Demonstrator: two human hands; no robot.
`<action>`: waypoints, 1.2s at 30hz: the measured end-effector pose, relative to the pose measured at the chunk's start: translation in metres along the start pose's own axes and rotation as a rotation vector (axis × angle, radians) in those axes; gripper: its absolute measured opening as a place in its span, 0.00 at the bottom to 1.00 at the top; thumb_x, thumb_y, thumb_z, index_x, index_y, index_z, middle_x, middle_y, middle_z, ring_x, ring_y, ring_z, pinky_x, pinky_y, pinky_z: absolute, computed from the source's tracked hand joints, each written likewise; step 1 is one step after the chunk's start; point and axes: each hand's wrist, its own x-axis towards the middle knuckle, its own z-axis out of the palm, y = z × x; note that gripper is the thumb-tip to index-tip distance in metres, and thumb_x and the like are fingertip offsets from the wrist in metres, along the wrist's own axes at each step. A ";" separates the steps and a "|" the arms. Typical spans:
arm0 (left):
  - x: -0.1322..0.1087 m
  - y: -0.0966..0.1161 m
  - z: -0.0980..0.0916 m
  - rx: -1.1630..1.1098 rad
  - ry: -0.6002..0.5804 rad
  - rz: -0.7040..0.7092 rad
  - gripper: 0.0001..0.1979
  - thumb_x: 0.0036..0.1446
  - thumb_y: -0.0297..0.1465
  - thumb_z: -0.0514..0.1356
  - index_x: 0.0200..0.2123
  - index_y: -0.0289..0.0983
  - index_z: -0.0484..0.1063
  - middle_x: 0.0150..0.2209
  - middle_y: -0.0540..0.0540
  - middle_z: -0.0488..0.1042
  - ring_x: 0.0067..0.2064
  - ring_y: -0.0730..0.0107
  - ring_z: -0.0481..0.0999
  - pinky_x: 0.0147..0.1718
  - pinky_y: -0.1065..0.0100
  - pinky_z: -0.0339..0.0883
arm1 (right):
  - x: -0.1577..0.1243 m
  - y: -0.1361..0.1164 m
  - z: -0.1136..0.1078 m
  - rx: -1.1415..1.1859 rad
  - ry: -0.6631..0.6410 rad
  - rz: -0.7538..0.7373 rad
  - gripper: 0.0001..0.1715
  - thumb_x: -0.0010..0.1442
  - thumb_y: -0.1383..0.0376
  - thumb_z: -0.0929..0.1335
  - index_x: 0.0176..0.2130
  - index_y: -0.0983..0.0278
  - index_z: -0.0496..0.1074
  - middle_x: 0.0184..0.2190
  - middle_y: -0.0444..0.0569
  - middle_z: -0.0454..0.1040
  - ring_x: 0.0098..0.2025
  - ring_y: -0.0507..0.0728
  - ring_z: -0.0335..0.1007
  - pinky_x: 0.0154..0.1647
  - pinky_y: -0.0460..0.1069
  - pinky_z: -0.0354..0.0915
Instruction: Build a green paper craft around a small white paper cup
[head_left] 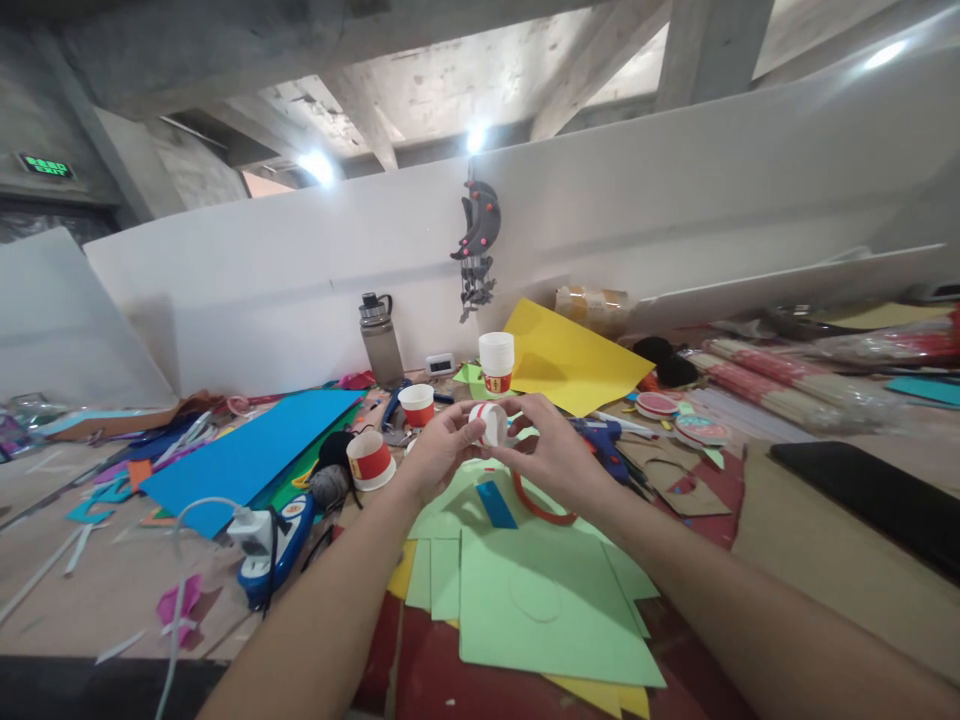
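Note:
Both my hands are raised over the table and closed on a small white paper cup with a red band (489,422), held on its side. My left hand (442,445) grips its left end. My right hand (551,450) grips the right end, and a curved red paper strip (540,508) hangs from under it. Below them lie light green paper sheets (540,600) with a small blue rectangle (495,505) on top.
More red-and-white cups stand behind: one tilted (370,460), one upright (417,405), a stack (496,362). Blue sheet (247,455) left, yellow sheet (570,360) behind, blue glue gun (604,440), water bottle (381,340), power strip with cable (262,540), black pad (877,495) right.

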 end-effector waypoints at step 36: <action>0.012 -0.018 -0.033 0.671 0.206 -0.159 0.14 0.54 0.32 0.61 0.43 0.31 0.73 0.29 0.45 0.76 0.22 0.75 0.72 0.23 0.72 0.65 | 0.003 0.019 -0.004 -0.548 -0.084 0.020 0.26 0.56 0.58 0.70 0.52 0.65 0.70 0.49 0.57 0.71 0.51 0.62 0.67 0.51 0.55 0.63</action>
